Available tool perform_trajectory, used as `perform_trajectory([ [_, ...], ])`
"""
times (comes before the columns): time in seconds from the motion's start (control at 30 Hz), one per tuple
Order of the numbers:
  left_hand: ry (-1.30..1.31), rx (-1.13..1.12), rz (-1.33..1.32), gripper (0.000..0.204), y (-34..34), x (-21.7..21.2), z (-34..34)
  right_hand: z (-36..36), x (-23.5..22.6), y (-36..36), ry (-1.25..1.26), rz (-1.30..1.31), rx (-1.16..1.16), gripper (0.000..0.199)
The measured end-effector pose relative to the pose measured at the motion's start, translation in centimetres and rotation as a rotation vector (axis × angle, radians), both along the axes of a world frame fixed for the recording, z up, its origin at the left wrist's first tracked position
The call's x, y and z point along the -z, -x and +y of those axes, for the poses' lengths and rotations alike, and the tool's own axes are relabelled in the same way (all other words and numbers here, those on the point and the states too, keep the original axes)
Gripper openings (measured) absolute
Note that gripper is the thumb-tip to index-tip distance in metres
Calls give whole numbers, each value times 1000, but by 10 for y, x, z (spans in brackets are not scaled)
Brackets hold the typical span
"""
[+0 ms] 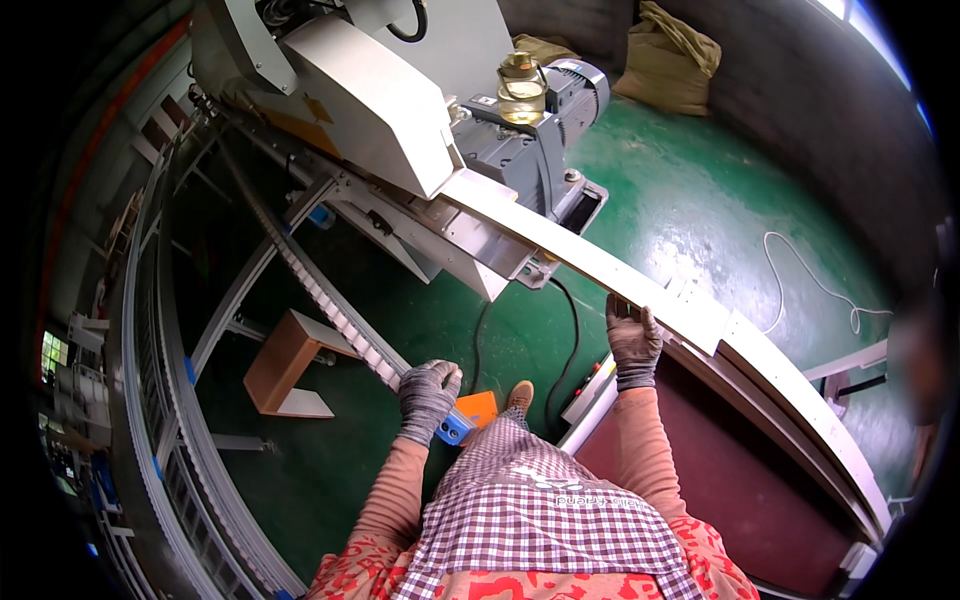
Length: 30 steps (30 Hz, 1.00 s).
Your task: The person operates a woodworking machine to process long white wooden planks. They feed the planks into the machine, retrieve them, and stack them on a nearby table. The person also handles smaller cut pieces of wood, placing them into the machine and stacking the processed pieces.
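My left hand (430, 398), in a grey knit glove, is closed over the near end of a narrow roller rail (335, 315), just above its blue end piece (455, 428). On the right, my gloved right hand (633, 345) grips the near edge of a long white board (590, 262), its fingertips partly hidden at that edge. The board slants from the white machine housing (375, 95) down toward the lower right. A second white panel (775, 365) continues the line beyond my right hand, over a dark red belt surface (720, 470).
A grey motor (515, 150) with a clear jar (521, 95) on it stands behind the board. A brown box-shaped piece (285, 365) sits left of the rail. Curved conveyor rails (150, 350) line the left. Black cables (573, 340) cross the green floor. A sack (670, 60) leans by the wall.
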State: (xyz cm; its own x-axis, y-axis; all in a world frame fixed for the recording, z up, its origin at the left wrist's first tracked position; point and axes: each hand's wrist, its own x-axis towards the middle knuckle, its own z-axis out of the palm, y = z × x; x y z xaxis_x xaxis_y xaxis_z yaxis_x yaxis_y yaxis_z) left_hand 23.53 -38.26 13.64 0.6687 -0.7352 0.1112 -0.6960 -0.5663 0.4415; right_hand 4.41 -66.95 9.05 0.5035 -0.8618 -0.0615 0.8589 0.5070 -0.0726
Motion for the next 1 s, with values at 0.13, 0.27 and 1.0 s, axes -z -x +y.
perform_trajectory([
  [0.13,-1,15,-4,18,0,-3,-1,-5,3,0,-25,-13,-9,46],
  [0.27,3,12,-6,18,0,-4,-1,-6,7,-4,0,-5,-15,43],
  [1.0,-102,252,-370,81,-5,-18,-26,15,8,183,-468,558,384,42],
])
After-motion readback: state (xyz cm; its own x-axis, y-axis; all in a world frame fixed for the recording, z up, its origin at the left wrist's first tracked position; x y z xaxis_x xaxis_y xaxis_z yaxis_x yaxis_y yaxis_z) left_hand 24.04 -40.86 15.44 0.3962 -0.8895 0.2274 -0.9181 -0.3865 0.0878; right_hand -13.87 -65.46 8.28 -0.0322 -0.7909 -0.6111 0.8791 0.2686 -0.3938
